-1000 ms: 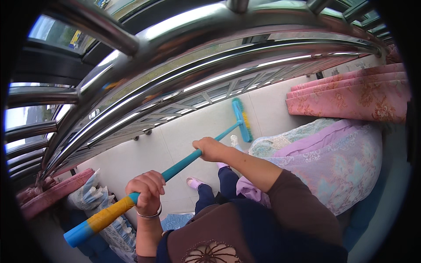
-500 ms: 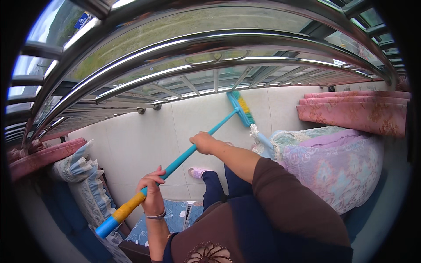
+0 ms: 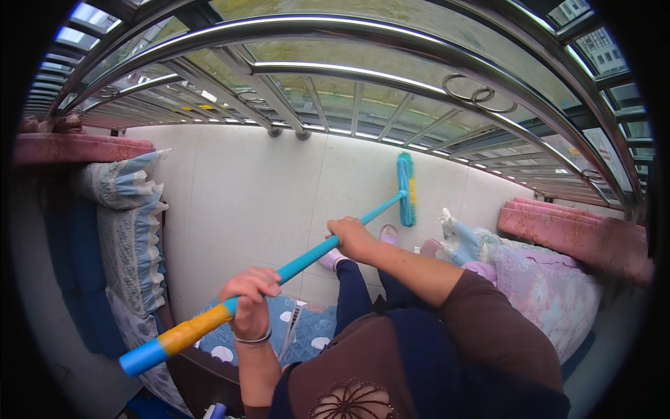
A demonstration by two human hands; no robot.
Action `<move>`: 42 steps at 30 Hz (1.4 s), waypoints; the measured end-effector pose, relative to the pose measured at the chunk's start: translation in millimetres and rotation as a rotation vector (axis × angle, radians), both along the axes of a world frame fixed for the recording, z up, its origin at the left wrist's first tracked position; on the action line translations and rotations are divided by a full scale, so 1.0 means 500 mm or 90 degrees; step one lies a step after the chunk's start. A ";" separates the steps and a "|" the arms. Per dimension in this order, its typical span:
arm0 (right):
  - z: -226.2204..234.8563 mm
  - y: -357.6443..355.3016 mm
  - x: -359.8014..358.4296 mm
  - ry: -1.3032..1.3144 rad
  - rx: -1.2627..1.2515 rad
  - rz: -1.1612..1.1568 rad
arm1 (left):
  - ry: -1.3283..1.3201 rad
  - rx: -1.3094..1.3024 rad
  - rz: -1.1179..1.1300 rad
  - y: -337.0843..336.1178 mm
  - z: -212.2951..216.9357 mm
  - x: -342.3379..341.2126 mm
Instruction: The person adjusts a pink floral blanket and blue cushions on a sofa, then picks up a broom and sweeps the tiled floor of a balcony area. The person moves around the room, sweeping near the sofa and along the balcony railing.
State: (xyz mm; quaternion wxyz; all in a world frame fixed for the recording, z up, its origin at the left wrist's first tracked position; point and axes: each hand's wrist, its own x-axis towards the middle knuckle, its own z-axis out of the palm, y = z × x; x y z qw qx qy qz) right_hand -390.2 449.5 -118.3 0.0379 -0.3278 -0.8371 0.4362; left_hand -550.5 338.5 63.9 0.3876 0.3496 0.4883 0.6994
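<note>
A broom with a teal handle slants across the view from lower left to upper right. Its broom head, teal with green and yellow bristles, rests on the pale tiled floor close to the railing. My left hand is closed around the handle just above its yellow-wrapped, blue-ended grip; a bracelet circles that wrist. Farther along the handle, my right hand grips it, its arm reaching across from the right. My feet in pink slippers stand on the floor beneath the handle.
A shiny metal railing curves along the far side. Pink folded cloths and a lace-edged, lilac-patterned cover stand at right. Ruffled blue-and-white fabric lines the left side. A blue patterned mat lies near my legs.
The view has turned, and the railing and side furnishings sit differently in it. The broom head has swung to stand more upright in the picture, slightly farther right. Both hands keep their hold.
</note>
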 end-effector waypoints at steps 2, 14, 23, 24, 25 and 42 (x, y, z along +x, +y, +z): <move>-0.054 -0.003 0.060 -0.087 0.015 -0.016 | -0.039 -0.112 -0.036 -0.017 -0.069 0.019; -0.074 -0.176 -0.312 0.037 -0.093 0.225 | 0.047 -0.038 0.289 -0.178 -0.001 -0.145; 0.017 -0.146 -0.351 0.010 -0.067 0.390 | 0.024 0.104 0.282 -0.236 0.027 -0.185; 0.004 -0.130 -0.337 -0.046 -0.042 0.395 | -0.014 0.074 0.290 -0.239 0.000 -0.181; -0.014 -0.112 -0.327 -0.102 -0.017 0.400 | -0.051 0.044 0.298 -0.241 -0.029 -0.177; -0.055 -0.276 -0.558 0.037 -0.049 0.432 | 0.074 0.022 0.449 -0.331 0.006 -0.270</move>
